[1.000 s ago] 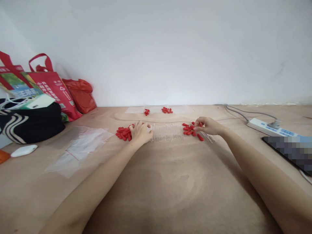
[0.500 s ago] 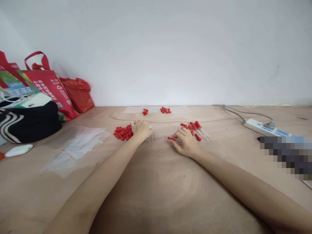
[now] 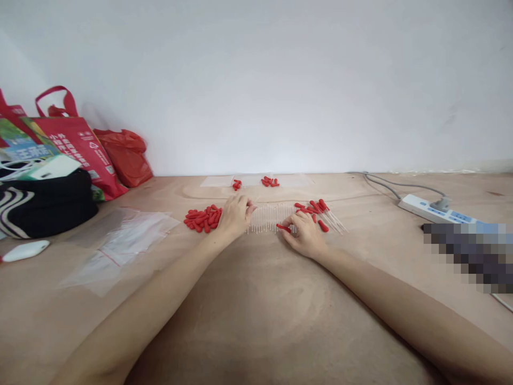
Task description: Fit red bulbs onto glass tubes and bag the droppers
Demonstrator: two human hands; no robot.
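A row of thin clear glass dropper tubes (image 3: 267, 216) lies side by side on the wooden table. My left hand (image 3: 235, 215) is over the row's left end, thumb and fingertips closed together; whatever they pinch, if anything, is too small to make out. Beside it on the left is a heap of red rubber dropper bulbs (image 3: 199, 218). At the row's right end, my right hand (image 3: 305, 235) is closed on a red rubber bulb (image 3: 284, 228) between thumb and fingers. Just beyond that hand lie several droppers (image 3: 326, 213) with red bulbs on their tubes, and a loose bulb (image 3: 323, 225).
Clear zip bags (image 3: 120, 240) are spread at the left. Farther back, small groups of red bulbs (image 3: 270, 182) lie on clear plastic by the wall. Shopping bags (image 3: 80, 149) and a black striped cloth item (image 3: 52, 200) stand far left; a power strip (image 3: 436, 211) sits at the right.
My left hand has shifted slightly right, from the edge of the bulb heap toward the tubes, its fingertips now drawn together. The right hand keeps its red bulb almost in place.
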